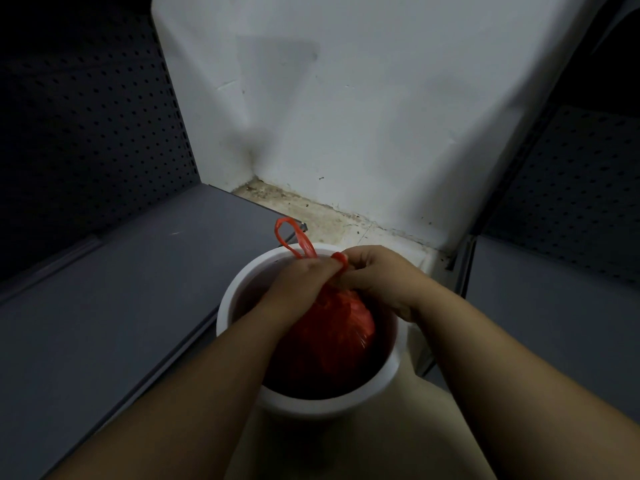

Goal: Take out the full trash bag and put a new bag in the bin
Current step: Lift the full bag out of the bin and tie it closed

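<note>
Over white bin (239, 299): both hands' fingers (322, 268) pinch red bag (332, 337) neck, closed tight.

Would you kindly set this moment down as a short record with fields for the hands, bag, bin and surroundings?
left hand: closed on the gathered neck of the red bag
right hand: closed on the same neck, from the other side
handle loop: sticks up free behind the left hand
bag: bunched, body still inside the white bin
bin: on the floor in a corner, grey shelf to its left
new bag: none visible
</note>
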The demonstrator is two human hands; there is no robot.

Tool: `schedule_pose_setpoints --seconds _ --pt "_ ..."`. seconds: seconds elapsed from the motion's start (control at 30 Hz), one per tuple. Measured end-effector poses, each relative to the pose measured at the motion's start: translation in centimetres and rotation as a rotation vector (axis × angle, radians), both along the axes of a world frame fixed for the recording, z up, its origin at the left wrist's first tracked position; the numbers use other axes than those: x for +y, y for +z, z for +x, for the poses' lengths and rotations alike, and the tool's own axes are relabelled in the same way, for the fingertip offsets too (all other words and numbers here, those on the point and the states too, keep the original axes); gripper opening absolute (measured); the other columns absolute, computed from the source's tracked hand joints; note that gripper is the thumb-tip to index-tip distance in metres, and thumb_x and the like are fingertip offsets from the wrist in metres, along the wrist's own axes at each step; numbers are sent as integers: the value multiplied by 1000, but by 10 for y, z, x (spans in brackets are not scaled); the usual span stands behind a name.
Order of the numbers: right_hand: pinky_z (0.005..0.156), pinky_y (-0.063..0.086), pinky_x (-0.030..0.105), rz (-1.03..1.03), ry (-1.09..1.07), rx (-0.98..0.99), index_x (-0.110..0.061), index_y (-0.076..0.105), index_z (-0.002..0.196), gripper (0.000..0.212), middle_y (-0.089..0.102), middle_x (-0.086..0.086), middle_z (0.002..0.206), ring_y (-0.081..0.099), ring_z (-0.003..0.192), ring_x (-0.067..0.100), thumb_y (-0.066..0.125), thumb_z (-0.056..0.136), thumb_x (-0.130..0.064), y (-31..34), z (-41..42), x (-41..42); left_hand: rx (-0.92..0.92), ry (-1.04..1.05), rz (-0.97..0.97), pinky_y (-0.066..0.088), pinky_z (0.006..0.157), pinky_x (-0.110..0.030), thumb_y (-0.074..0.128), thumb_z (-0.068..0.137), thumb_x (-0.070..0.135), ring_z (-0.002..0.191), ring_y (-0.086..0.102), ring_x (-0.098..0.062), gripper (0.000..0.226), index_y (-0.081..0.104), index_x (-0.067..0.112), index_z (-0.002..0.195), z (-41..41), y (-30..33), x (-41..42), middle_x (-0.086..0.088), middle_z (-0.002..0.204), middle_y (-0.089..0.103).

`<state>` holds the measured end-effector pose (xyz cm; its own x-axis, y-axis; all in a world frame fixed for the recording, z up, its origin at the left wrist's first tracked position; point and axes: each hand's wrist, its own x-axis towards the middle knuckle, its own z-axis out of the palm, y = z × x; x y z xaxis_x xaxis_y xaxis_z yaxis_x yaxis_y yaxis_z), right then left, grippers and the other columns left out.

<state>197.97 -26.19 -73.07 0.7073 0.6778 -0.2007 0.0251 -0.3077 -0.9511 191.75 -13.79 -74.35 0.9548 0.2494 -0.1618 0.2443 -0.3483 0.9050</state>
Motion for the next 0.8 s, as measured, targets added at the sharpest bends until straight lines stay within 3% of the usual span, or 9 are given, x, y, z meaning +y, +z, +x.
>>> schedule_pose_setpoints --seconds 0.07,0.13,0.2,0.27,0.47,0.53,0.6,0.7,0.8 --pt "89 53 44 47 -60 65 -14 72 75 23 69 18 82 64 78 29 62 79 7 -4 0 1 -10 -27 -39 43 81 -27 43 91 40 95 58 -13 34 65 22 109 -4 -1 3 1 104 65" --pt "61 56 27 114 -175 163 -11 68 70 21 66 10 64 61 60 20 59 83 2 -5 0 2 -9 -53 -90 40 80 -25 43 92 38 91 55 -6 29 65 24 105 -8 -3 6 10 95 63" --pt "43 38 17 174 -342 243 -9 60 64 25 56 2 52 47 47 11 54 88 -2 -5 3 2 -6 -87 -71 42 83 -26 44 93 33 93 57 -11 27 66 22 103 -10 -6 9 9 94 64" --pt "40 35 16 269 -486 343 -8 56 65 26 52 1 49 42 45 10 50 89 0 -8 7 4 -5 -114 -40 43 85 -26 46 93 27 96 60 -15 24 66 20 104 -9 -11 12 4 97 66" --pt "37 34 14 515 -774 546 -9 47 72 25 42 6 57 39 42 10 43 89 8 -19 9 16 -71 -216 122 36 76 3 47 92 12 101 53 -1 34 59 23 123 -7 -21 16 12 108 61" --pt "39 34 16 540 -783 537 -8 46 69 26 41 7 58 38 44 11 42 88 9 -25 6 18 -87 -211 134 37 84 -1 50 91 12 100 54 -1 35 59 26 122 -7 -25 18 12 109 62" --pt "45 39 23 342 -704 373 -10 53 68 22 47 7 57 42 47 14 51 85 5 -33 5 16 -91 -155 135 40 90 -16 49 92 16 101 54 -5 33 60 29 120 -6 -30 19 8 111 65" --pt "60 44 30 -153 -392 -57 -22 69 64 22 61 0 63 53 61 17 64 83 -11 -34 1 12 -72 -83 147 36 91 -23 45 94 21 99 52 -7 30 61 30 118 -4 -32 17 8 108 63" --pt "72 44 20 -354 -115 -201 -18 74 97 15 68 -3 89 58 82 13 62 87 -21 -31 -10 17 -50 -58 170 38 86 -23 47 93 22 96 54 -8 27 65 27 112 -2 -32 18 8 105 65"
